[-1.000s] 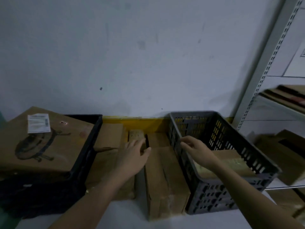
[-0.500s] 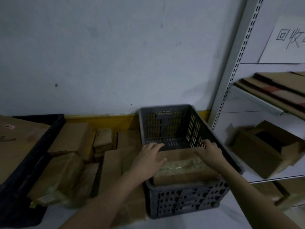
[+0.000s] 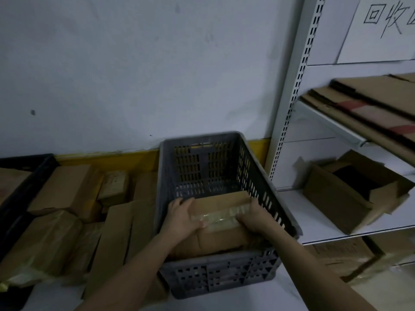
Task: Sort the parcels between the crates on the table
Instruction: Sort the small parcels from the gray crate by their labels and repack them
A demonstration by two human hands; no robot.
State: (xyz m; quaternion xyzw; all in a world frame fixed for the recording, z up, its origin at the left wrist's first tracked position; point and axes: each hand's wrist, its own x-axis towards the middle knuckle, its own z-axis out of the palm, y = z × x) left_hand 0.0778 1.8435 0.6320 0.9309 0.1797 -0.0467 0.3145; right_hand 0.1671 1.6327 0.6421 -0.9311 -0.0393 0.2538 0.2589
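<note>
A grey slotted crate (image 3: pixel 221 274) stands on the table in the middle. Inside it lies a taped cardboard parcel (image 3: pixel 221 209). My left hand (image 3: pixel 183 217) grips the parcel's left end, thumb across its taped top. My right hand (image 3: pixel 252 217) grips its right end, against the crate's right wall. A black crate (image 3: pixel 21 191) is at the far left, partly out of view. Several brown parcels (image 3: pixel 67 187) lie on the table between the two crates.
A white metal shelf rack (image 3: pixel 289 104) rises right of the grey crate. It carries flattened cardboard (image 3: pixel 368 104) above and an open carton (image 3: pixel 350 194) below. A white wall with a yellow strip (image 3: pixel 107 159) is close behind the table.
The view swung right. My left hand left the loose parcels and went into the grey crate; my right hand went deeper in. Both hands now grip the parcel's ends.
</note>
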